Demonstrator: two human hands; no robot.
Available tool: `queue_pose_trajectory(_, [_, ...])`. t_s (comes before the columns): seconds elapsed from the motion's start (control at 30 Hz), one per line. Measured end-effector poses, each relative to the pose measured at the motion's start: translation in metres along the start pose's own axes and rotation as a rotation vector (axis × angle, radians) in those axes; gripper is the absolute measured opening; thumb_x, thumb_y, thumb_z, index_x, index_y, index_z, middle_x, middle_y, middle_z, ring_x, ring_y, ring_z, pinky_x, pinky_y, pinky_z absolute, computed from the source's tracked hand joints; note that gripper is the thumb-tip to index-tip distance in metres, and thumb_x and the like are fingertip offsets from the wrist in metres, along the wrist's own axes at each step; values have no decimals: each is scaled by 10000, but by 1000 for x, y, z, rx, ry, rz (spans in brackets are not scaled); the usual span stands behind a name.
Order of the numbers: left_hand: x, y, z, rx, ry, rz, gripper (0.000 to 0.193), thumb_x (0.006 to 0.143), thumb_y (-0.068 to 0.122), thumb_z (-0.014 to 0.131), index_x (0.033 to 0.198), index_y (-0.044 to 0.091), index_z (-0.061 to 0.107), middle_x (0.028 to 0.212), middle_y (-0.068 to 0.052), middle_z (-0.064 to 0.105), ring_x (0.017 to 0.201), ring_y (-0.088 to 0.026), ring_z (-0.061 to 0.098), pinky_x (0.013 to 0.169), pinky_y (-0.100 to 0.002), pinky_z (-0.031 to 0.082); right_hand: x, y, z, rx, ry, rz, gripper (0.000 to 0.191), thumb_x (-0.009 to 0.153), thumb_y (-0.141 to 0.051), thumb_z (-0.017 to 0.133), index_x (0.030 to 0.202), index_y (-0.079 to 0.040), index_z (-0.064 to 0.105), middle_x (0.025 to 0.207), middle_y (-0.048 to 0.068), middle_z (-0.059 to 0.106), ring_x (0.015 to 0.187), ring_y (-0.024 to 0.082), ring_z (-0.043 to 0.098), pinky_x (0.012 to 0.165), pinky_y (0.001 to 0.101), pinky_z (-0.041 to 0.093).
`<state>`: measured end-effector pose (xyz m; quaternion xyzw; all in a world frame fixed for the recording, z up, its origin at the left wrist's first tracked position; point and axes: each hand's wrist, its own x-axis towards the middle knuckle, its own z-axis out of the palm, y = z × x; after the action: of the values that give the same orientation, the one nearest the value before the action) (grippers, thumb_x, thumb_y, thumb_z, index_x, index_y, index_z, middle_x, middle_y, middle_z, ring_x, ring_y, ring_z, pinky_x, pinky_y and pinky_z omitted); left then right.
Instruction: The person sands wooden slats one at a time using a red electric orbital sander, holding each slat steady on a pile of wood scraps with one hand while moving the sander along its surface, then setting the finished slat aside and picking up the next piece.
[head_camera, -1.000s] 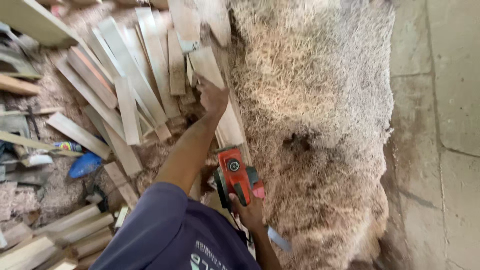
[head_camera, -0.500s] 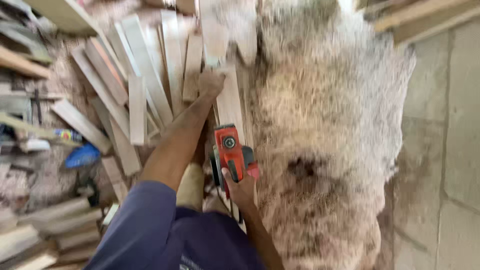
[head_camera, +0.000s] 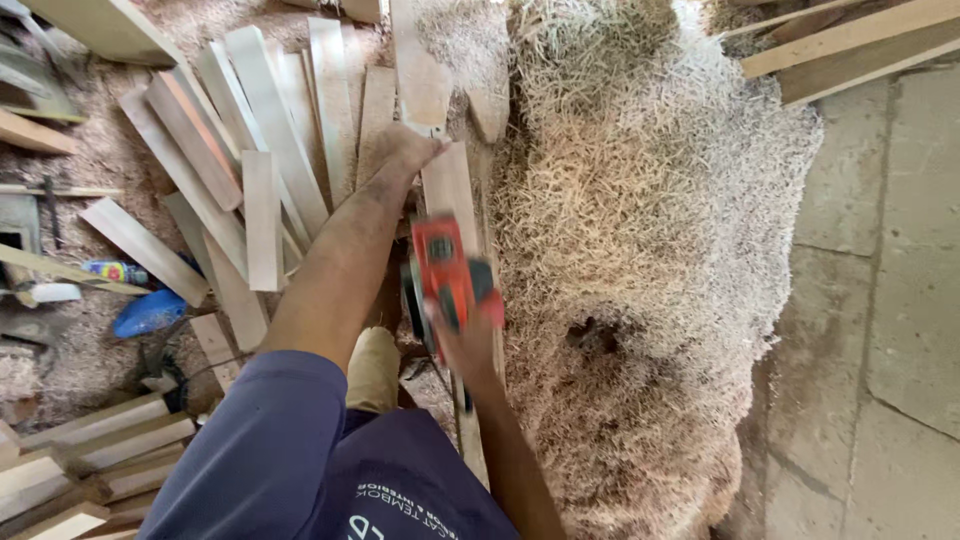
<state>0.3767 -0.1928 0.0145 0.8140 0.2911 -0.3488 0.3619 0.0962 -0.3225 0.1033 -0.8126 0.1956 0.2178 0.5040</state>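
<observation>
Here the left hand (head_camera: 405, 150) presses flat on a wooden board (head_camera: 450, 190), arm outstretched, while the right hand (head_camera: 462, 335) grips a red power planer (head_camera: 445, 270).

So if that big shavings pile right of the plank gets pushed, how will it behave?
The shavings pile looks loose and fluffy, so it would likely scatter, not slide whole. It probably weighs little for its bulk. A hollow near the red power tool suggests it dents easily.
</observation>
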Motion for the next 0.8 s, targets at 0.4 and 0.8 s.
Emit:
queue_pose_trajectory(0.4, [7, -4, 23, 124, 89, 18, 648, 747, 691, 819, 997, 106, 697, 860, -25, 692, 737, -165, 581, 719, -413, 434, -93, 51, -7, -40, 117, -81, 470, 935, -358, 746, 1292, -59, 690, 903, 139, 768, 770, 237, 732, 677, 380, 571])
queue_pose_trajectory(0.8, [7, 3, 5, 147, 53, 113, 761, 702, 639, 896, 1136, 37, 727, 1135, -145, 740, 1050, -283, 700, 906, -446, 545, 48, -23, 4, -5, 82, -196, 482, 970, -417, 725, 1284, -57, 657, 1042, 134, 733, 917, 287, 707, 817, 406, 537])
